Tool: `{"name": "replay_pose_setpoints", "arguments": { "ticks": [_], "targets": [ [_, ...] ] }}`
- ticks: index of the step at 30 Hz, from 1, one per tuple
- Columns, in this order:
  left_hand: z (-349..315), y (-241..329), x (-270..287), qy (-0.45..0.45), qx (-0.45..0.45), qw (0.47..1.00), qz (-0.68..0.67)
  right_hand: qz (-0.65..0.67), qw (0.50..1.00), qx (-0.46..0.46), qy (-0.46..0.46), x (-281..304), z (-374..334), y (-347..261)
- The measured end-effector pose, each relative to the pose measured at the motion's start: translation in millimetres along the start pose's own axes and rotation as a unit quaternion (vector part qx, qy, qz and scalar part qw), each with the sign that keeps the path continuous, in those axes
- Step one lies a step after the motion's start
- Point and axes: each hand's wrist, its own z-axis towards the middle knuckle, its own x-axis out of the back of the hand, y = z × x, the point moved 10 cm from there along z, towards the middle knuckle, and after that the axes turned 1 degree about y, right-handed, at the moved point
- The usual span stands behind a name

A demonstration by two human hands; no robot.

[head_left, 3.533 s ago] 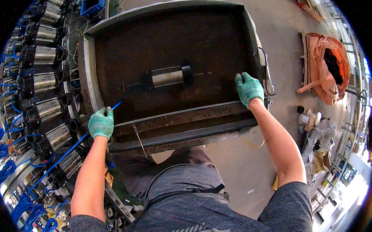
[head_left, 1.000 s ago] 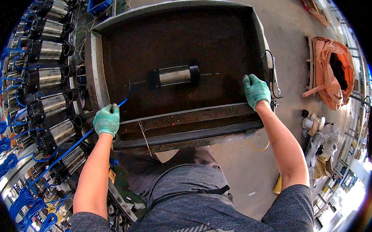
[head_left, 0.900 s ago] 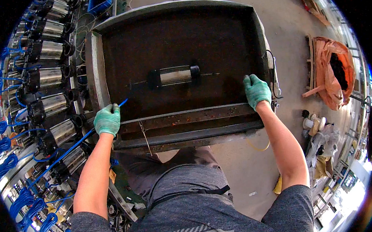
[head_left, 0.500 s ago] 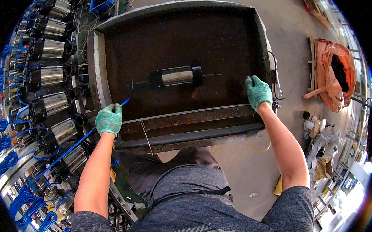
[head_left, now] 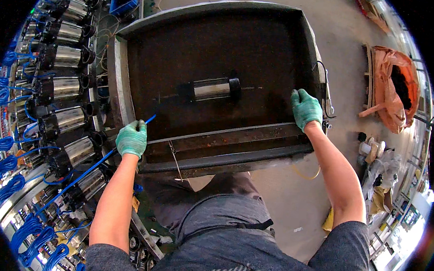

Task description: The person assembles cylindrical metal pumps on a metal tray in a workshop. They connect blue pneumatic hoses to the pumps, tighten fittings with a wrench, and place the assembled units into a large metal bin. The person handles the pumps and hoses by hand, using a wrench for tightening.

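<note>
My left hand (head_left: 131,138), in a green knitted glove, is closed around a blue cable (head_left: 92,168) at the near left corner of a dark metal tank (head_left: 124,83). The cable's short end sticks out past my thumb over the tank. Near the tank's right wall, my right hand (head_left: 306,110), gloved alike, has its fingers curled in; what they hold, if anything, is hidden. A shiny steel cylinder with black ends (head_left: 212,89), like a pump motor, lies across the middle of the tank, apart from both hands. Thin rods reach out from both its ends.
To the left stand rows of similar steel cylinders (head_left: 66,87) with coiled blue cables (head_left: 26,229). A blue crate (head_left: 124,1) is at the far left. An orange sack (head_left: 393,90) with dark contents and plastic bags (head_left: 389,167) lie to the right. A thin metal rod (head_left: 175,160) crosses the tank's near edge.
The whole view has shifted slightly, so everything sits a little further right. Both hands, the cable and the cylinder keep about the same places relative to the tank.
</note>
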Motion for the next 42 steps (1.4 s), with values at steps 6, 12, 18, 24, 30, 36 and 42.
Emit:
{"name": "replay_pose_setpoints", "arguments": {
  "ticks": [6, 12, 18, 24, 30, 36, 42],
  "targets": [
    [-4, 9, 9, 0.025, -0.021, 0.999, -0.026, 0.011, 1.000, -0.005, 0.021, 3, -2, 2],
    [-9, 50, 29, 0.123, -0.206, 0.971, 0.000, 0.008, 1.000, -0.016, -0.002, 7, -3, 0],
    [-18, 192, 15, 0.041, -0.313, 0.929, -0.192, 0.028, 0.999, -0.024, -0.017, 14, -4, -1],
    [12, 292, -81, -0.214, -0.102, 0.936, -0.261, 0.049, 0.999, -0.018, -0.009, 16, -3, 1],
    [6, 317, -125, -0.334, 0.067, 0.819, -0.462, 0.088, 0.996, -0.005, 0.003, 17, -6, 6],
    [0, 306, -117, -0.302, 0.071, 0.828, -0.468, 0.094, 0.994, 0.015, 0.059, 18, -8, 9],
    [4, 269, -95, -0.230, 0.015, 0.878, -0.420, 0.108, 0.991, 0.031, 0.073, 22, -8, 7]
  ]
}}
